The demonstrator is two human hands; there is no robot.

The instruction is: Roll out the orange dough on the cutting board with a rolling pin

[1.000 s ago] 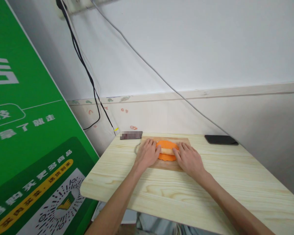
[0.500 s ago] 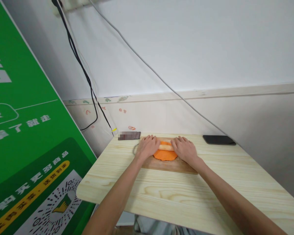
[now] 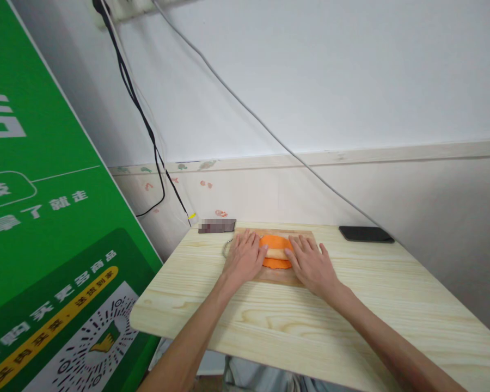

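A flat orange sheet of dough (image 3: 276, 242) lies on a wooden board (image 3: 304, 235). Across it, from side to side, rests a pale wooden rolling pin (image 3: 275, 254); only its middle shows between my hands. My left hand (image 3: 247, 255) lies flat over the pin's left end, fingers stretched forward. On the other end my right hand (image 3: 312, 260) rests palm down with fingers spread, its thumb by the pin. Both pin ends are hidden under the palms. More of the dough shows beyond the pin than on the near side.
The board lies on a light wood-grain table (image 3: 245, 316). A black phone (image 3: 366, 234) lies at the back right, and a blurred flat dark object (image 3: 217, 226) at the back left. A wire loop (image 3: 225, 248) sits at the board's left. A green banner (image 3: 65, 179) stands left.
The rolling pin and both hands have moved back toward me over the dough. My fingers are stretched out more than before. The view has shifted slightly.
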